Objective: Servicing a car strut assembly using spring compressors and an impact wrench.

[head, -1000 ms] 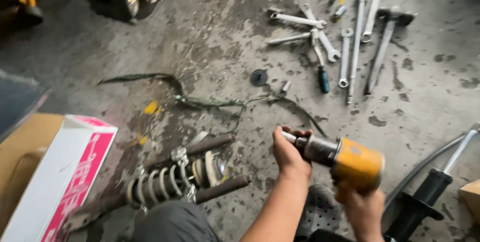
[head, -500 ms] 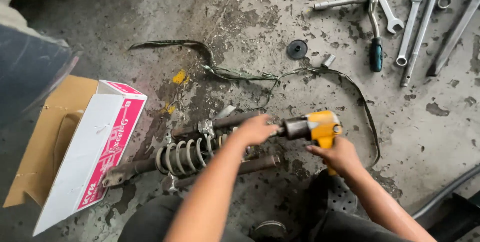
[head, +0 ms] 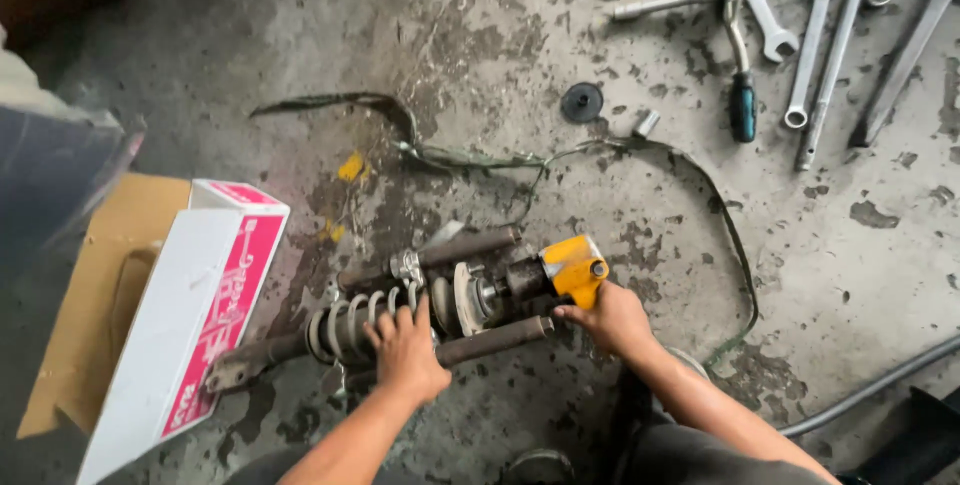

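Under the left hand lies the coil-spring strut, gripped; right hand grips the yellow impact wrench.

- The place is a vehicle repair workshop, with the work done directly on the ground.
- The floor is bare concrete, grey, stained dark with oil and pitted.
- At far right, a spread of wrenches and a screwdriver lies loose on the concrete.
- Near the centre lies a coil-spring strut, held in spring compressor rods, with a yellow impact wrench at its end.
- At left sits an opened white-and-pink parts box.
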